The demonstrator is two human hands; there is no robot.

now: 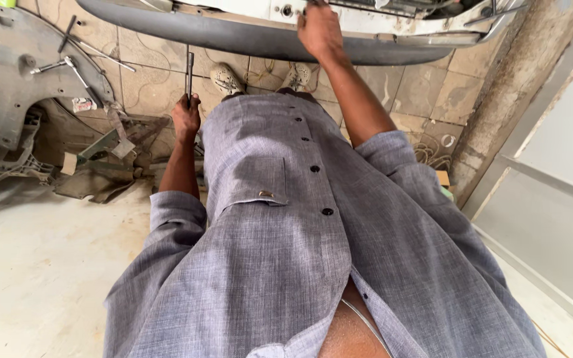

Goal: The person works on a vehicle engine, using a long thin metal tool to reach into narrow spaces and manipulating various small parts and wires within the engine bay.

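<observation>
Looking straight down my own body, I see my grey buttoned shirt (300, 219) filling the middle of the head view. My left hand (186, 114) hangs at my side, shut on a long dark metal rod-shaped tool (190, 71) that points away from me. My right hand (319, 28) is stretched forward and rests on the top edge of a grey car bumper (233, 36) that spans the upper part of the view; whether its fingers grip anything there is hidden. My two shoes (225, 77) stand on the tiled floor just under the bumper.
A dark plastic wheel-arch liner (8, 73) lies at the left with metal wrenches (74, 66) on it. Scrap parts and cardboard (101, 166) are piled below it. A rough concrete pillar (518, 79) and a pale wall panel (552, 219) stand on the right.
</observation>
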